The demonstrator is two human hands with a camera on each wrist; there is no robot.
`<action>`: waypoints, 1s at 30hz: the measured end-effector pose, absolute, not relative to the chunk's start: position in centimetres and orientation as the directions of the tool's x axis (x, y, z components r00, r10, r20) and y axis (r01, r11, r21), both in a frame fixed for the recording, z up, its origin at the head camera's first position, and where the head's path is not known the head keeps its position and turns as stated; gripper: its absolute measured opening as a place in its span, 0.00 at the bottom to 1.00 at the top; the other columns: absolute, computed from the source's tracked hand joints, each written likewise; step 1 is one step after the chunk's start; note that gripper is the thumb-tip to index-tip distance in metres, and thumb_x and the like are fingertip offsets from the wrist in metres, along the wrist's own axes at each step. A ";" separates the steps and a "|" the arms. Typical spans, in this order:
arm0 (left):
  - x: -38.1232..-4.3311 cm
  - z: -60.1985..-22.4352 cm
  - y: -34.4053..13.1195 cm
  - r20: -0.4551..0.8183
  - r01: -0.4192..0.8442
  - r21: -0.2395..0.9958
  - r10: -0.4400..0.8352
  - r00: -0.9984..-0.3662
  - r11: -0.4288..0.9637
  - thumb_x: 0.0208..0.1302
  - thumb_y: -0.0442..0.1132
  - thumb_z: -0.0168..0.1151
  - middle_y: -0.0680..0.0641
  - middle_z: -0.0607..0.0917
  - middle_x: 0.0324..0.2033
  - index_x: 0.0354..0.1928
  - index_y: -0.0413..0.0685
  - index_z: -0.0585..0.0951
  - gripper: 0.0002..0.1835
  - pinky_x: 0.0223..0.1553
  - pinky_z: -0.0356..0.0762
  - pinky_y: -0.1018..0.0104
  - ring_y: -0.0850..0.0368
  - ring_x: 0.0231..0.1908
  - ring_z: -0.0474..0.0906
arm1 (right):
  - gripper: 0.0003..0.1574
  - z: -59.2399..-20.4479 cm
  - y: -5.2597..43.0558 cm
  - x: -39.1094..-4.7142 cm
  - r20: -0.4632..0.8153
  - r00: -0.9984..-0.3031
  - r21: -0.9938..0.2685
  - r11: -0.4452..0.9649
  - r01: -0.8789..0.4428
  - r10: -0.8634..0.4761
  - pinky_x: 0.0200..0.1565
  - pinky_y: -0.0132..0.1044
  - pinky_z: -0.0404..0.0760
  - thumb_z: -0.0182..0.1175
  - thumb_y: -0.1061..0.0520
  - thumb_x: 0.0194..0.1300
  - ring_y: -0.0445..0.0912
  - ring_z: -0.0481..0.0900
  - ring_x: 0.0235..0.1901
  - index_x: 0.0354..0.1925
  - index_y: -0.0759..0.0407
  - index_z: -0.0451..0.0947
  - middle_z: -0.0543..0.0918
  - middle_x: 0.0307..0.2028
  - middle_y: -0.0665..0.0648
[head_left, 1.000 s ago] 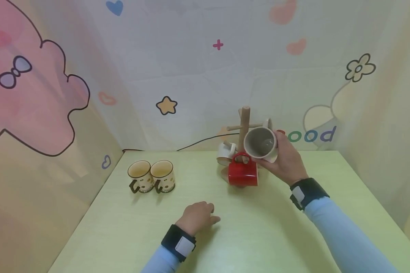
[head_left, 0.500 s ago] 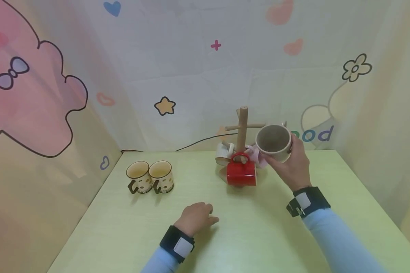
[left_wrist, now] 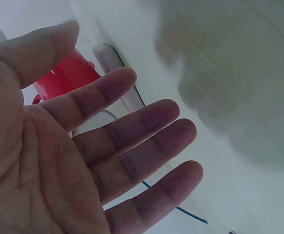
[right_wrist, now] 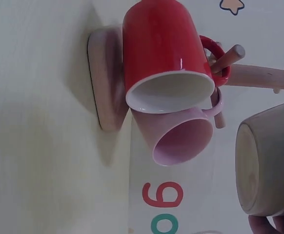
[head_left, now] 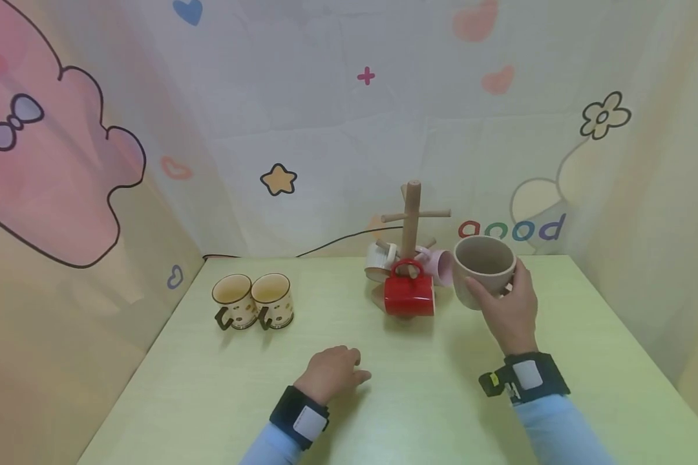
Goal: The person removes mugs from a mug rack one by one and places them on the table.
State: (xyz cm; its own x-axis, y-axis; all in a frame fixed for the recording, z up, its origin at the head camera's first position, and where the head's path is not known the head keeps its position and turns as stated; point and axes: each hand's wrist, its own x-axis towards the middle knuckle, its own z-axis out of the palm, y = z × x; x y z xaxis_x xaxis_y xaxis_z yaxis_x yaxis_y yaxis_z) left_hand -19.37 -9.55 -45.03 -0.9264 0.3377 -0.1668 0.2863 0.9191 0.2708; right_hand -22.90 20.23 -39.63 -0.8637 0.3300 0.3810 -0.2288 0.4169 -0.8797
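My right hand (head_left: 508, 307) grips a light grey-white mug (head_left: 481, 274) by its side, mouth up, in the air right of a wooden mug tree (head_left: 411, 223). In the right wrist view the base and side of this mug (right_wrist: 273, 161) show at the right edge. On the tree's lower pegs hang a red mug (head_left: 409, 296), a pink mug (head_left: 441, 266) and a white mug (head_left: 378, 261). The tree's upper pegs carry no mug. My left hand (head_left: 329, 373) is low over the table, holding nothing; its fingers (left_wrist: 142, 161) are extended and relaxed in the left wrist view.
Two cream mugs (head_left: 272, 300) with dark handles stand side by side at the left of the pale green table (head_left: 419, 400). A printed curtain (head_left: 326, 97) closes off the back and sides. A thin black cable (head_left: 349, 237) runs along the back edge.
My right hand has drawn the grey-white mug off the upper right peg, moving it right and down toward me and turning it more upright. The left hand stays in place.
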 end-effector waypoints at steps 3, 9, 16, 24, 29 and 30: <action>-19.3 -44.9 -9.5 -0.170 0.286 0.268 0.337 -0.926 0.920 0.66 0.53 0.64 0.49 0.80 0.31 0.46 0.45 0.82 0.19 0.36 0.76 0.58 0.56 0.32 0.74 | 0.52 -40.1 20.3 -22.2 0.344 -0.873 -0.902 0.381 -0.204 0.346 0.59 0.59 0.72 0.71 0.44 0.59 0.53 0.68 0.60 0.73 0.56 0.58 0.70 0.64 0.59; -19.3 -44.8 -9.6 -0.167 0.288 0.260 0.337 -0.927 0.922 0.65 0.53 0.64 0.49 0.81 0.32 0.46 0.45 0.82 0.19 0.36 0.77 0.58 0.56 0.33 0.75 | 0.49 -40.9 20.6 -20.6 0.284 -0.906 -0.916 0.369 -0.160 0.314 0.59 0.61 0.71 0.68 0.43 0.62 0.56 0.68 0.60 0.73 0.57 0.58 0.71 0.64 0.61; -19.5 -44.9 -9.6 -0.154 0.297 0.272 0.346 -0.925 0.915 0.65 0.53 0.65 0.49 0.81 0.32 0.46 0.45 0.82 0.19 0.35 0.77 0.59 0.56 0.31 0.74 | 0.49 -41.1 21.0 -18.9 0.185 -0.963 -0.918 0.384 -0.099 0.196 0.60 0.66 0.66 0.63 0.42 0.66 0.62 0.67 0.62 0.73 0.62 0.54 0.68 0.65 0.69; -19.4 -44.5 -9.3 -0.101 0.333 0.297 0.376 -0.921 0.895 0.66 0.52 0.65 0.49 0.83 0.35 0.49 0.46 0.82 0.19 0.36 0.78 0.59 0.56 0.34 0.78 | 0.44 -41.5 20.9 -18.0 0.107 -0.994 -0.910 0.404 -0.088 0.024 0.61 0.65 0.66 0.58 0.45 0.71 0.64 0.66 0.64 0.72 0.65 0.55 0.68 0.65 0.71; -19.3 -44.0 -8.8 -0.048 0.370 0.300 0.402 -0.914 0.879 0.66 0.53 0.64 0.48 0.85 0.39 0.52 0.47 0.82 0.21 0.38 0.80 0.59 0.55 0.37 0.81 | 0.39 -42.2 20.5 -18.0 0.089 -0.989 -0.923 0.364 -0.125 -0.114 0.58 0.64 0.70 0.58 0.51 0.71 0.64 0.69 0.61 0.70 0.68 0.58 0.71 0.62 0.71; -19.4 -43.8 -8.7 -0.043 0.373 0.304 0.404 -0.914 0.877 0.67 0.54 0.64 0.48 0.85 0.41 0.53 0.47 0.81 0.21 0.39 0.80 0.58 0.54 0.39 0.81 | 0.39 -42.4 20.3 -18.0 0.087 -0.986 -0.924 0.358 -0.134 -0.142 0.58 0.63 0.71 0.58 0.52 0.70 0.63 0.70 0.60 0.70 0.69 0.59 0.72 0.61 0.71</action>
